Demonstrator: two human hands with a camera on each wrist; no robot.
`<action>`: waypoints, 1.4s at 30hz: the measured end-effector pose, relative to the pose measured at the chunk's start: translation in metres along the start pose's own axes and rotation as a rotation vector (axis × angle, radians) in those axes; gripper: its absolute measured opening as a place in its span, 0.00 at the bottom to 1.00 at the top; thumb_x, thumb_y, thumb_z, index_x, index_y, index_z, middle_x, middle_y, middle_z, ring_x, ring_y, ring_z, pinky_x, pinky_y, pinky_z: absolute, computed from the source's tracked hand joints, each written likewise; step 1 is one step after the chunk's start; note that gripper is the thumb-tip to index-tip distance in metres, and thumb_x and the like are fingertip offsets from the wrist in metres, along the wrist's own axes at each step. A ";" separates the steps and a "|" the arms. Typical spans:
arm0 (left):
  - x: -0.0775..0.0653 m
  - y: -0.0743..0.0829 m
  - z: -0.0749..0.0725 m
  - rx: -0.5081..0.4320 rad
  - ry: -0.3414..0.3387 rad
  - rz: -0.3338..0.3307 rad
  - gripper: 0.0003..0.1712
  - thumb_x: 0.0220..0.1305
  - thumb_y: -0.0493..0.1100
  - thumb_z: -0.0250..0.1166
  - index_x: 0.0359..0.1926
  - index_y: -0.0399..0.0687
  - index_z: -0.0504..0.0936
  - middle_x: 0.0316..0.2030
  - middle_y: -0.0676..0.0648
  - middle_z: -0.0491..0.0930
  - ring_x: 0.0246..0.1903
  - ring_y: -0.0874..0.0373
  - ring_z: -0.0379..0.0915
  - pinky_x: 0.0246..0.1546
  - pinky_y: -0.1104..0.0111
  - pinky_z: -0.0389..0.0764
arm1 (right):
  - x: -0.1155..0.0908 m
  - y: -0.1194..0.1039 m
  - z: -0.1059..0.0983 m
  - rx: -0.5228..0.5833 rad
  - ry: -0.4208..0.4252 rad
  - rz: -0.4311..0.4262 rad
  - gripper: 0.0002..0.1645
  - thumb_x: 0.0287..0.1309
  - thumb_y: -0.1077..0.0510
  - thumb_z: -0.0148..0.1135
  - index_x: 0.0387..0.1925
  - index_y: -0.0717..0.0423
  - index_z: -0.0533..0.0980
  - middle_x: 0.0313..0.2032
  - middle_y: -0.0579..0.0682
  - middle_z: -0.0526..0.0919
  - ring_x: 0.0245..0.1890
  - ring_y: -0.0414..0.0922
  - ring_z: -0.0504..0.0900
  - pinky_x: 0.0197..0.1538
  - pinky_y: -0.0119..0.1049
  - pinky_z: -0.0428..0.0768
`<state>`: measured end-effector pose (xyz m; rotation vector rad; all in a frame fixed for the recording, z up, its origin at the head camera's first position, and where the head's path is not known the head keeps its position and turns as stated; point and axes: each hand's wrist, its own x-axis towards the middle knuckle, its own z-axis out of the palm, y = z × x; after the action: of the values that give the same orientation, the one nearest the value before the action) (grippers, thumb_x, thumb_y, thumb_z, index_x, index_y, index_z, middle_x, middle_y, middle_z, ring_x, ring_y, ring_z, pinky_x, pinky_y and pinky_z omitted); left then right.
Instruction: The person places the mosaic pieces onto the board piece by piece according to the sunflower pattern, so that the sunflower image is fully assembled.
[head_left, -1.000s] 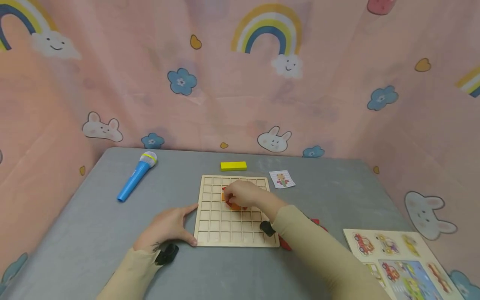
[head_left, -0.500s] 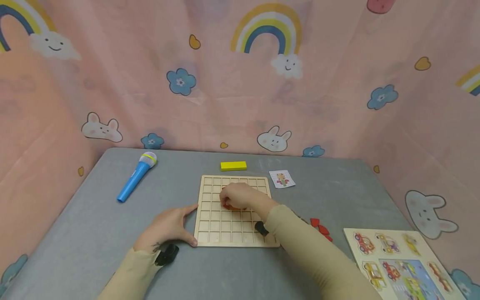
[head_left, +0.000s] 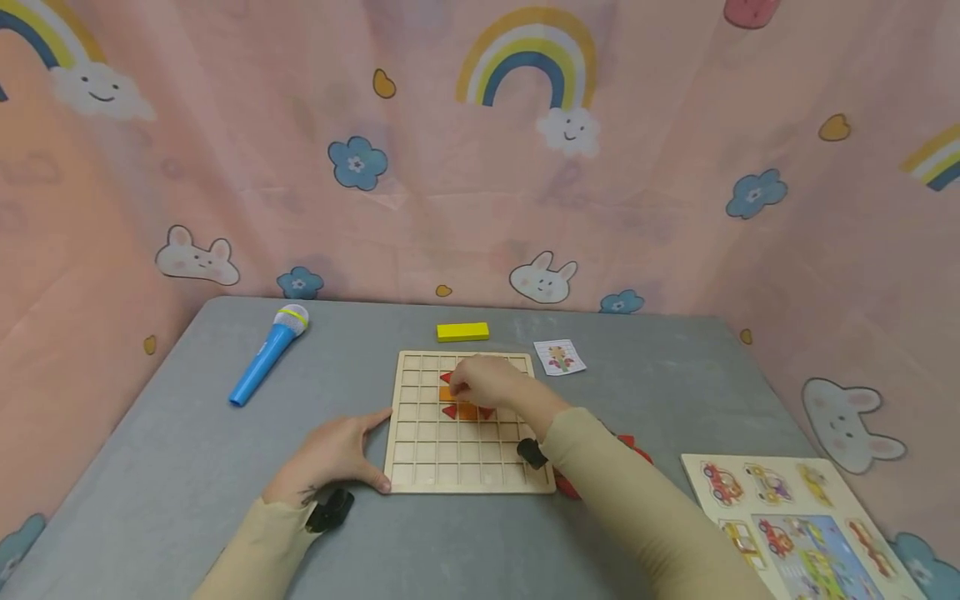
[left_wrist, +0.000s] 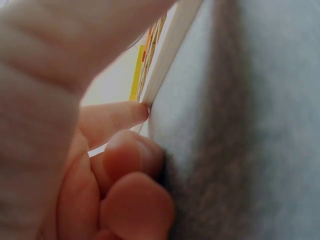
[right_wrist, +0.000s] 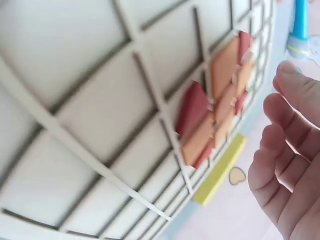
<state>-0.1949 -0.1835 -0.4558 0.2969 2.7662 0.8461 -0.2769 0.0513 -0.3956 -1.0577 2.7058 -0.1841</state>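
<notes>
A wooden grid board [head_left: 423, 475] lies on the grey table. Orange squares [head_left: 467, 412] and red pointed pieces [head_left: 450, 411] sit together in cells in its upper middle. My left hand [head_left: 330, 454] rests at the board's left edge, thumb and index finger spread and touching the frame; its other fingers curl loosely in the left wrist view. Just above the orange and red pieces is my right hand [head_left: 487, 383], which covers part of them. In the right wrist view, the fingers [right_wrist: 272, 165] are loosely bent, apart from the board, and nothing shows between them.
Behind the board lies a yellow block [head_left: 462, 332], with a small picture card [head_left: 559, 357] to its right. More red pieces [head_left: 567, 486] lie partly under the right forearm. A blue toy microphone [head_left: 262, 362] is at left, a picture puzzle board [head_left: 705, 475] at lower right.
My right hand has lifted off a red piece, which now shows flat in a cell left of the lower orange square. My left hand stays at the board's edge.
</notes>
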 end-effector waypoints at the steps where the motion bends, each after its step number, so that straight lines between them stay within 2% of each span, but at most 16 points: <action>1: 0.000 0.000 0.000 0.001 0.001 0.000 0.67 0.14 0.58 0.82 0.65 0.51 0.66 0.13 0.52 0.64 0.15 0.60 0.56 0.17 0.69 0.56 | -0.001 0.000 0.001 -0.007 -0.007 -0.001 0.04 0.56 0.58 0.62 0.31 0.48 0.83 0.31 0.41 0.80 0.30 0.37 0.74 0.39 0.33 0.73; 6: 0.000 -0.001 0.001 0.010 -0.006 -0.002 0.67 0.14 0.60 0.82 0.65 0.51 0.66 0.13 0.52 0.64 0.15 0.60 0.56 0.17 0.69 0.55 | 0.000 -0.004 0.011 -0.072 -0.053 -0.020 0.03 0.54 0.56 0.64 0.28 0.46 0.82 0.28 0.40 0.77 0.28 0.38 0.72 0.36 0.33 0.71; 12: 0.001 0.000 0.002 0.011 -0.019 -0.007 0.67 0.15 0.60 0.82 0.66 0.53 0.66 0.12 0.53 0.61 0.15 0.60 0.54 0.16 0.69 0.53 | 0.001 -0.006 0.018 -0.131 -0.043 -0.021 0.02 0.54 0.56 0.65 0.29 0.44 0.82 0.26 0.40 0.76 0.29 0.38 0.71 0.34 0.33 0.71; 16: 0.001 0.001 0.003 0.006 -0.021 -0.004 0.67 0.15 0.59 0.82 0.66 0.53 0.66 0.12 0.54 0.60 0.15 0.60 0.53 0.17 0.68 0.52 | 0.001 -0.005 0.019 -0.148 -0.029 -0.053 0.04 0.53 0.57 0.65 0.27 0.44 0.79 0.24 0.40 0.74 0.27 0.38 0.70 0.32 0.31 0.69; 19: 0.001 0.001 0.003 0.008 -0.018 0.001 0.67 0.15 0.60 0.82 0.66 0.53 0.66 0.12 0.54 0.59 0.15 0.60 0.52 0.17 0.68 0.52 | -0.002 -0.004 0.015 -0.098 -0.014 -0.042 0.02 0.54 0.57 0.65 0.29 0.45 0.81 0.27 0.41 0.77 0.28 0.38 0.72 0.34 0.32 0.71; 22: 0.001 0.002 0.003 0.004 -0.019 0.002 0.67 0.14 0.59 0.82 0.66 0.53 0.66 0.12 0.54 0.60 0.15 0.61 0.53 0.16 0.68 0.53 | -0.009 0.001 0.004 -0.028 0.025 -0.005 0.07 0.55 0.58 0.63 0.36 0.49 0.83 0.33 0.44 0.81 0.32 0.39 0.74 0.39 0.35 0.73; 25: 0.000 0.003 0.002 -0.011 -0.022 -0.001 0.67 0.14 0.59 0.82 0.66 0.53 0.66 0.12 0.54 0.61 0.14 0.60 0.53 0.16 0.69 0.53 | -0.025 0.011 -0.011 0.033 0.082 0.042 0.11 0.56 0.59 0.62 0.42 0.53 0.82 0.38 0.47 0.82 0.35 0.41 0.76 0.42 0.37 0.75; 28: -0.001 0.004 0.001 -0.022 -0.017 -0.011 0.67 0.14 0.58 0.82 0.66 0.52 0.66 0.12 0.53 0.62 0.14 0.60 0.55 0.16 0.69 0.54 | -0.047 0.026 -0.024 0.057 0.119 0.107 0.12 0.56 0.59 0.62 0.43 0.55 0.81 0.38 0.48 0.81 0.35 0.43 0.77 0.40 0.39 0.75; 31: -0.002 0.004 -0.001 -0.020 -0.011 -0.024 0.67 0.14 0.57 0.82 0.66 0.53 0.66 0.13 0.52 0.63 0.15 0.59 0.55 0.16 0.69 0.54 | -0.072 0.046 -0.028 0.064 0.122 0.171 0.13 0.55 0.60 0.63 0.43 0.58 0.81 0.34 0.48 0.81 0.35 0.45 0.78 0.37 0.38 0.74; 35: -0.003 0.004 -0.003 -0.006 -0.010 -0.025 0.66 0.14 0.58 0.82 0.66 0.53 0.66 0.13 0.52 0.63 0.15 0.59 0.56 0.17 0.69 0.54 | -0.103 0.075 -0.015 0.027 0.068 0.218 0.09 0.52 0.62 0.64 0.37 0.59 0.82 0.30 0.48 0.81 0.31 0.44 0.76 0.35 0.37 0.74; 37: -0.003 0.004 -0.003 -0.005 -0.010 -0.028 0.66 0.15 0.58 0.82 0.66 0.53 0.66 0.13 0.52 0.63 0.15 0.59 0.55 0.17 0.69 0.54 | -0.117 0.087 -0.005 0.027 0.006 0.259 0.09 0.50 0.64 0.64 0.36 0.58 0.83 0.31 0.48 0.82 0.30 0.42 0.74 0.37 0.38 0.75; 39: -0.003 0.005 -0.004 -0.003 -0.011 -0.026 0.66 0.15 0.58 0.82 0.66 0.53 0.66 0.13 0.52 0.63 0.15 0.59 0.55 0.17 0.69 0.54 | -0.129 0.093 0.006 0.039 -0.054 0.291 0.11 0.48 0.65 0.65 0.37 0.56 0.83 0.33 0.47 0.82 0.32 0.42 0.74 0.39 0.39 0.75; 42: -0.003 0.005 -0.004 -0.003 -0.009 -0.024 0.66 0.14 0.58 0.82 0.66 0.54 0.66 0.13 0.52 0.62 0.15 0.60 0.55 0.17 0.69 0.54 | -0.145 0.096 0.017 0.105 -0.095 0.312 0.14 0.47 0.66 0.65 0.40 0.55 0.83 0.36 0.46 0.81 0.36 0.43 0.75 0.43 0.42 0.75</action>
<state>-0.1925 -0.1819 -0.4495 0.2653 2.7540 0.8403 -0.2317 0.2199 -0.4074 -0.5890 2.6961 -0.2114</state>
